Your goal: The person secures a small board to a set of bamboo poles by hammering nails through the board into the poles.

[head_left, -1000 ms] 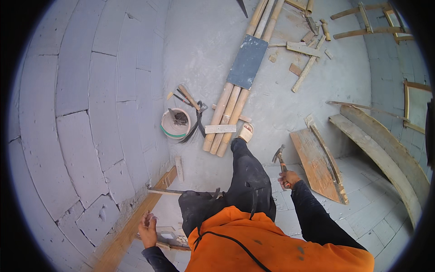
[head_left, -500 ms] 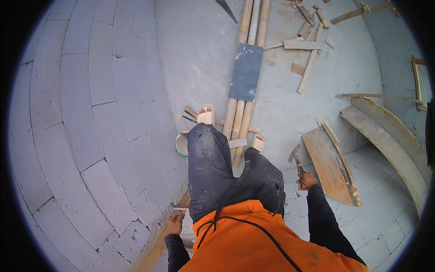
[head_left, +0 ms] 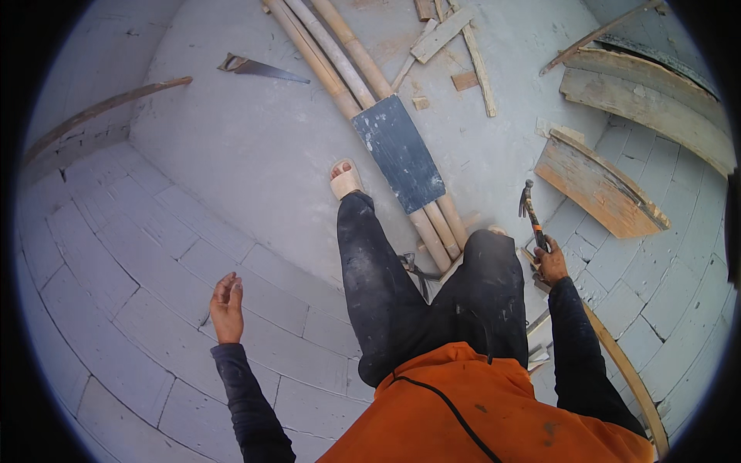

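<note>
My right hand [head_left: 551, 262] grips a claw hammer [head_left: 533, 214] by its dark handle with orange marks, and the metal head points away from me. Out to the left, my left hand [head_left: 227, 309] is held in front of the grey block wall [head_left: 139, 316]. Nothing shows in it; the fingers bend slightly and the thumb stands apart. Between my legs and beyond them run several bamboo poles [head_left: 351, 46], with a dark blue-grey board [head_left: 397, 154] lying across them. A tapered wooden panel [head_left: 598, 185] with a batten along one edge lies past the hammer.
A hand saw [head_left: 266, 70] lies on the floor at the far left. Wood offcuts [head_left: 441, 35] are scattered at the far side. Curved planks [head_left: 641, 100] lean at the right, and a long wooden strip [head_left: 629, 374] runs beside my right arm. A curved pole [head_left: 108, 114] leans at the left.
My body and view have turned left, bringing the saw fully into sight. My left hand has moved up and away from the wooden piece by the wall. The hammer stays in my right hand.
</note>
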